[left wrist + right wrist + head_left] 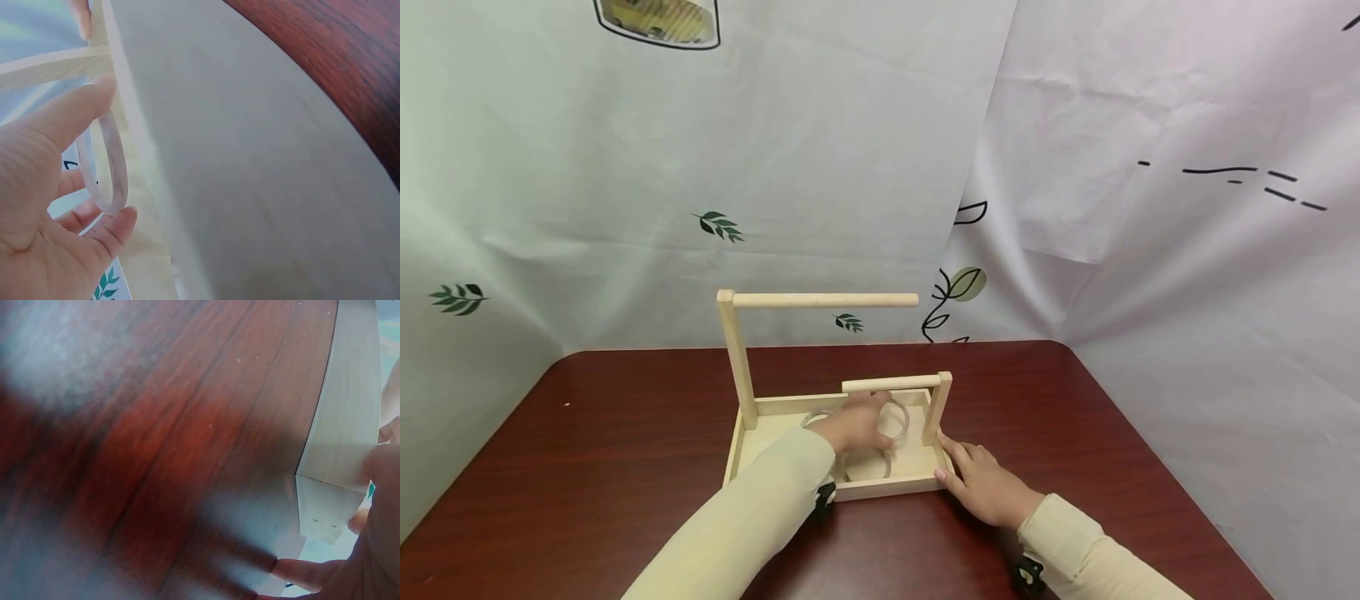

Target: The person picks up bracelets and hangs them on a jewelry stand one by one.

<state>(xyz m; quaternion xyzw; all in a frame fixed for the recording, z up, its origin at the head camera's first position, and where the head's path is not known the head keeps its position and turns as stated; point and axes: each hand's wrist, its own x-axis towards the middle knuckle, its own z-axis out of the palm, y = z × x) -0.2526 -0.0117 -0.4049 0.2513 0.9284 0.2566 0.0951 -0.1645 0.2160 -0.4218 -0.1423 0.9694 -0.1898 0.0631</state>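
Observation:
My left hand (pixel 853 423) reaches into a light wooden tray (pixel 891 486) and pinches a translucent pale bangle (pixel 115 165) between thumb and fingers. In the left wrist view this bangle is seen edge-on, just inside the tray's wall. Two more round bangles show in the head view: one behind the left wrist, partly hidden, and one by the front wall below the hand. At the tray's front right corner, my right hand (pixel 991 485) rests with its thumb at the front wall and its fingers extended along the right end.
A tall post with a horizontal wooden bar (pixel 827 300) rises from the tray's left end. A shorter post with a bar (pixel 891 383) stands at its right end. The tray sits on a dark red wooden table (pixel 647 417), with printed white cloth (pixel 850 167) behind.

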